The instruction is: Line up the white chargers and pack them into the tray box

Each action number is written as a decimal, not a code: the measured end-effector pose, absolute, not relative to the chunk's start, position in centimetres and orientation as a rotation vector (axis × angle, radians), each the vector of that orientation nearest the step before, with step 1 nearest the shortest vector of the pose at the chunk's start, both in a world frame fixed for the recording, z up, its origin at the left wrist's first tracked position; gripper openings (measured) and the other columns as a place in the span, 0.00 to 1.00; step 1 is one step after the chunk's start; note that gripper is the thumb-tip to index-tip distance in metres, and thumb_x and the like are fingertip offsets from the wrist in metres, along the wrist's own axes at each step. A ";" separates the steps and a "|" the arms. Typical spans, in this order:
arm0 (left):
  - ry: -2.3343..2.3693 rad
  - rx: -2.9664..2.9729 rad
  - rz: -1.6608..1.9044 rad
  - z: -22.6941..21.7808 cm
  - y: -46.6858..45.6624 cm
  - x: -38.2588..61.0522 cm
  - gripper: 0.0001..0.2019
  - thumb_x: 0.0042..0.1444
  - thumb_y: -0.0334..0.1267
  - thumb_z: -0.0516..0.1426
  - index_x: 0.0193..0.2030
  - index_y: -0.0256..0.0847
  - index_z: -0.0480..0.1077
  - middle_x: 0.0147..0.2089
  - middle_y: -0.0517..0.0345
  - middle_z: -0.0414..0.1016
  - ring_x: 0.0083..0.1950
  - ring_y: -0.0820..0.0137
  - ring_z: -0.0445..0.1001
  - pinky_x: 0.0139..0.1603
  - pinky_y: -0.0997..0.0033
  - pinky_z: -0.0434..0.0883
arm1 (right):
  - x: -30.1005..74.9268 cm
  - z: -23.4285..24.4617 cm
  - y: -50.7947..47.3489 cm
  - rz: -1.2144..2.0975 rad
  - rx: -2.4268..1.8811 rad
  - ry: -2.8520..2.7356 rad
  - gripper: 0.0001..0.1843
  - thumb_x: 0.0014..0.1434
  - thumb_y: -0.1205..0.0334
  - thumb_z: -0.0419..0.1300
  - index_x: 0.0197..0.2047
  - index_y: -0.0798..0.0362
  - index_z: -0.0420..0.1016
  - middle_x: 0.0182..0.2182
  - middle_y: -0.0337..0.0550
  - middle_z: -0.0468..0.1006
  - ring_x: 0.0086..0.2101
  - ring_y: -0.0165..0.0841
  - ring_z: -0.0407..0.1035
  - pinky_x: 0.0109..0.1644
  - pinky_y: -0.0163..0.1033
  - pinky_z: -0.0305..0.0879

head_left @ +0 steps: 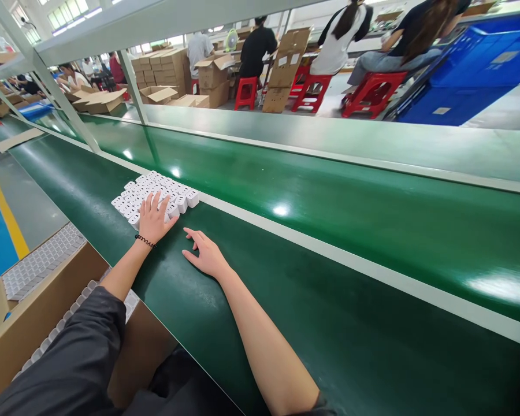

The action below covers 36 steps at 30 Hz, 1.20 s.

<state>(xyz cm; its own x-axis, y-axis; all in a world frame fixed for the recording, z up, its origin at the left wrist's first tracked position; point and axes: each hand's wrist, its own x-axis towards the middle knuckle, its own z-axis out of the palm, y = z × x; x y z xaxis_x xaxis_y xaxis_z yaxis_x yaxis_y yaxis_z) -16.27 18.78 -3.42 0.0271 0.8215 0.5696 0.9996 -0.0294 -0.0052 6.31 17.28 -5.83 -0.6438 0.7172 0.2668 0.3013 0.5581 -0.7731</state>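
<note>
A close-packed group of small white charger blocks (143, 188) stands on the green worktop (242, 248), with dark slots showing on their upper faces. My left hand (153, 219), a black coiled band at its wrist, lies over the near side of the group with its fingers spread. Some blocks under that palm are hidden. To the right of the group, my right hand (205, 254) hovers over or rests on the worktop; which of the two I cannot tell. Its fingers are apart, slightly bent, and hold nothing.
A pale strip (329, 248) divides the worktop from a shiny green belt (372, 196). Below my left arm, an open carton (60, 283) holds rows of white pieces. White metal posts (132, 86) rise beyond. Several people sit farther back near red stools (246, 92) and blue crates (485, 63).
</note>
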 end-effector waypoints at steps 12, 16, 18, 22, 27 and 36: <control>-2.080 -1.830 -0.353 -0.8 22.1 -11.7 0.35 0.62 0.55 0.54 0.71 0.39 0.56 0.72 0.40 0.56 0.74 0.49 0.51 0.72 0.43 0.48 | 6.0 -6.3 17.5 0.957 -0.807 -2.188 0.31 0.61 0.62 0.61 0.66 0.48 0.60 0.50 0.44 0.74 0.35 0.30 0.69 0.47 0.41 0.70; -2.211 -1.785 -0.260 -0.4 23.7 -10.8 0.34 0.60 0.47 0.56 0.72 0.39 0.54 0.72 0.39 0.54 0.74 0.49 0.51 0.72 0.42 0.50 | 6.0 -6.3 17.5 0.951 -0.804 -2.182 0.31 0.60 0.63 0.61 0.66 0.48 0.60 0.49 0.44 0.74 0.35 0.29 0.69 0.47 0.41 0.70; -2.244 -1.762 -0.251 -0.5 23.7 -11.1 0.34 0.60 0.43 0.55 0.72 0.38 0.54 0.72 0.38 0.55 0.74 0.48 0.51 0.72 0.42 0.50 | 6.0 -6.3 17.5 0.956 -0.801 -2.179 0.31 0.60 0.63 0.61 0.66 0.48 0.61 0.49 0.44 0.74 0.35 0.29 0.69 0.47 0.41 0.70; -2.244 -1.785 -0.243 -0.4 23.9 -11.5 0.35 0.60 0.46 0.56 0.72 0.36 0.53 0.72 0.35 0.54 0.74 0.47 0.50 0.72 0.40 0.49 | 6.1 -6.2 17.5 0.972 -0.804 -2.169 0.30 0.61 0.63 0.61 0.65 0.49 0.61 0.49 0.44 0.74 0.35 0.30 0.69 0.47 0.41 0.69; -2.134 -1.907 -0.240 -0.6 26.3 -9.5 0.31 0.64 0.50 0.51 0.71 0.41 0.56 0.73 0.41 0.53 0.74 0.50 0.48 0.72 0.41 0.47 | 6.0 -6.1 17.5 0.980 -0.817 -2.168 0.29 0.60 0.63 0.61 0.65 0.50 0.62 0.48 0.44 0.75 0.36 0.30 0.69 0.47 0.41 0.69; -2.194 -1.902 -0.167 -1.2 28.3 -9.2 0.20 0.67 0.43 0.47 0.60 0.39 0.70 0.64 0.41 0.67 0.68 0.53 0.60 0.71 0.43 0.51 | 5.9 -6.3 17.6 0.987 -0.822 -2.171 0.28 0.60 0.63 0.60 0.64 0.49 0.63 0.47 0.43 0.75 0.35 0.30 0.69 0.47 0.41 0.69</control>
<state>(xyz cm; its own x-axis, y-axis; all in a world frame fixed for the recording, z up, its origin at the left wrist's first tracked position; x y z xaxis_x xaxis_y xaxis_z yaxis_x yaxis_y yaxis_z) -9.22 28.29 -1.15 -0.1292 0.9602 0.2477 0.9866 0.1496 -0.0654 5.95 17.57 -6.30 -0.6217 0.7359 0.2682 0.2818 0.5297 -0.8000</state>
